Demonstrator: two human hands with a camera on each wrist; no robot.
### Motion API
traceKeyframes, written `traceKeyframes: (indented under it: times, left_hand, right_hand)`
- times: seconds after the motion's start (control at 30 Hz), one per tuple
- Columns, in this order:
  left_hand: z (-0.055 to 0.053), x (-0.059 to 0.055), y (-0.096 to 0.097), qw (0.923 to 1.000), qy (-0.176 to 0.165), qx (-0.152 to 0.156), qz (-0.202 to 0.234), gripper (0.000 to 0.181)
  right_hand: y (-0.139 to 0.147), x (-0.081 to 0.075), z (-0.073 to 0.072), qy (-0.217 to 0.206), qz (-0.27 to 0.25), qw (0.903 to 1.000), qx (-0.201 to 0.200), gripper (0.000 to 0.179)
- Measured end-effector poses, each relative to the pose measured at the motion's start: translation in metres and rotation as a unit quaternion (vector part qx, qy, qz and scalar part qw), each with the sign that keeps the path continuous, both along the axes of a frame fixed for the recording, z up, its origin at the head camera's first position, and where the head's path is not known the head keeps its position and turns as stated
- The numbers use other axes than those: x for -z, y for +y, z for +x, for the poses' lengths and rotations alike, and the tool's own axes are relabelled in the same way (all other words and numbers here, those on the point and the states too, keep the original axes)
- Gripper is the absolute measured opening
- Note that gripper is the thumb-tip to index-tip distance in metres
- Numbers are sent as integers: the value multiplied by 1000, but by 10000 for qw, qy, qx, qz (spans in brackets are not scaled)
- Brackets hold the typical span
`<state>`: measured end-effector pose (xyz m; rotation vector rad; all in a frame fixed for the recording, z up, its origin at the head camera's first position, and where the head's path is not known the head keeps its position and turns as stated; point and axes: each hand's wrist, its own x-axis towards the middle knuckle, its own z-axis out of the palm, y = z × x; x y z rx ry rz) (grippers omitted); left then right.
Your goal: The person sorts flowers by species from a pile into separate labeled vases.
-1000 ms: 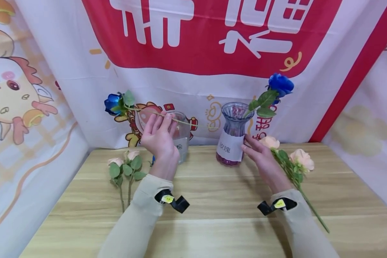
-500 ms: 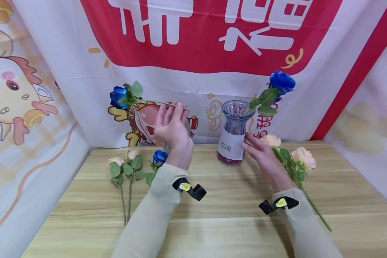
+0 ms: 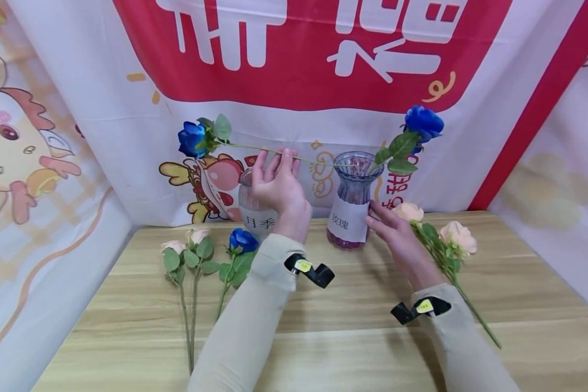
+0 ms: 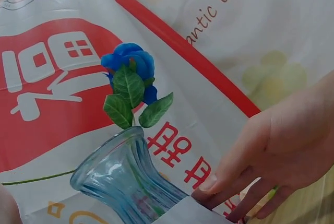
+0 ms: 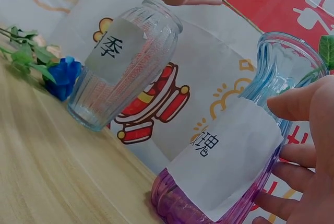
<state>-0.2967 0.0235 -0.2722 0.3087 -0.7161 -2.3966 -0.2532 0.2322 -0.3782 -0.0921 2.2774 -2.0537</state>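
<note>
In the head view my left hand [image 3: 283,188] pinches the thin green stem of a blue rose [image 3: 193,139]. The rose lies sideways, bloom to the left, its stem end at the mouth of a blue-and-purple glass vase [image 3: 355,190]. My right hand [image 3: 397,239] rests at that vase's right side, its thumb and fairly straight fingers at the wall in the right wrist view. Another blue rose [image 4: 130,70] stands in the vase, leaning right. A white paper label [image 5: 224,156] with writing covers the vase's middle. Behind my left hand stands a clear glass vase [image 5: 128,62], also labelled.
Two pale pink roses [image 3: 186,245] and a blue rose [image 3: 242,240] lie on the wooden table [image 3: 343,348] at left. Light peach flowers [image 3: 458,238] with green stems lie beside my right forearm. A printed cloth backdrop [image 3: 294,71] rises behind the table.
My left hand has moved right with the blue rose, bringing its stem end from beside the vase to its mouth. The clear vase and the lying blue rose show more. My right hand stays put.
</note>
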Motion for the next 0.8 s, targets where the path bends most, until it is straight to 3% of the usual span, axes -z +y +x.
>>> traceKeyframes:
  times: [0.43,0.8]
  left_hand:
    - [-12,11,34,9991,-307,-70,-299,44]
    - [-16,4,41,9967,-409,-225,-666,40]
  right_hand:
    - [2,5,-1,-72,-24,10000,6,73]
    - [1,1,-2,-39,12,10000,54,72]
